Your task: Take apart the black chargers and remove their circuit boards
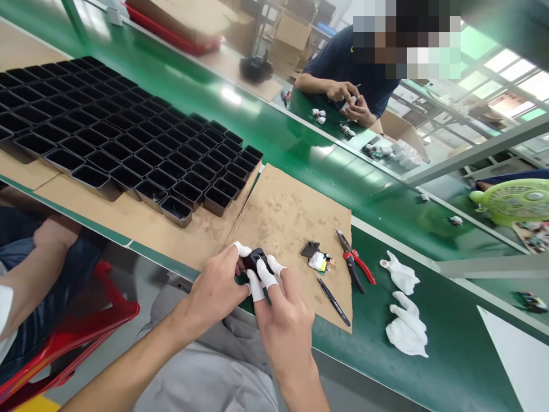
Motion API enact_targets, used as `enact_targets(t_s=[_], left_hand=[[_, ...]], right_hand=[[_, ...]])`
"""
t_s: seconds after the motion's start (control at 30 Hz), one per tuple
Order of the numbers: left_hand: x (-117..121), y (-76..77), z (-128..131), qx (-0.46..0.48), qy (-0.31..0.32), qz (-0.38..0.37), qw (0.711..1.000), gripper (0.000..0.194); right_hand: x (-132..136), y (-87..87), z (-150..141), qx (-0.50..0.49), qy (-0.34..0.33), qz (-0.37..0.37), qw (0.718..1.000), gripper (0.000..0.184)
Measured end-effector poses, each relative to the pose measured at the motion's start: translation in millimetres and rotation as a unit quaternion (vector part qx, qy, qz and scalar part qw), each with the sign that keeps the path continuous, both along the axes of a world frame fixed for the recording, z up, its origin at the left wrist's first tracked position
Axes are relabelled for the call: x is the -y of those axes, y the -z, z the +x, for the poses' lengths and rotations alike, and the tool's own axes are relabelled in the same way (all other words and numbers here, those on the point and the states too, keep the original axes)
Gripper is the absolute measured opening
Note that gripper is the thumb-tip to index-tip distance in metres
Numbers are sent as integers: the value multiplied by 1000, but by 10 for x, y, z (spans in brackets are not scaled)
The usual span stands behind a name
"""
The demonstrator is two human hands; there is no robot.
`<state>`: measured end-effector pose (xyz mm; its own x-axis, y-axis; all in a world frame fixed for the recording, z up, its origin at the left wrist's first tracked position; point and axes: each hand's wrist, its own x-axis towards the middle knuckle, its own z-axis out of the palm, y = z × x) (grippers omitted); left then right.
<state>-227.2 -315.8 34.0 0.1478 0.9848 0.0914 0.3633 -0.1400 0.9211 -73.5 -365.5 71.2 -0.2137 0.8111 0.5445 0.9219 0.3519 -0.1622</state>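
Between my two hands, above the cardboard's near edge, is a small black plastic housing (256,257). My left hand (221,281) grips its left side, with white finger cots on the fingertips. From the right, my right hand (283,309) presses white-cotted fingers onto its face and side. The fingers cover much of the part, so its inside is hidden. Right of my hands, a small assembly (318,260) with a black plate, a white piece and yellow tape lies on the cardboard. Nearby are black tweezers (333,301) and red-and-black pliers (355,260).
Rows of open black plastic boxes (150,160) fill the left of the bench on cardboard (287,197). Crumpled white gloves (406,326) lie on the green surface at right. Across the bench, a co-worker (343,86) handles small parts. A green fan (514,200) stands far right; another person's arm (38,257) is at left.
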Motion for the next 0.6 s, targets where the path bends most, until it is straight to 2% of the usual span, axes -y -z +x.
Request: enact_targets(t_s=[0.13,0.23,0.3,0.4,0.5,0.6], left_hand=[[1,43,-12,-2,-3,4,1000,39],[-1,43,-60,25,18,17,999,44],[0,34,-101,74,18,35,997,52],[-2,31,-142,151,-35,54,987,45],[-13,36,-137,181,-93,44,978,32],[-22,42,-112,175,-111,34,978,31]], right_hand=[[-11,64,77,-13,-17,-24,999,25],[-32,5,147,-69,-47,-38,996,29],[-48,-57,187,-101,-53,-17,993,33],[-88,-78,211,-150,-32,17,988,37],[-136,19,191,-215,-16,-19,976,25],[-162,131,172,-256,7,-51,965,16]])
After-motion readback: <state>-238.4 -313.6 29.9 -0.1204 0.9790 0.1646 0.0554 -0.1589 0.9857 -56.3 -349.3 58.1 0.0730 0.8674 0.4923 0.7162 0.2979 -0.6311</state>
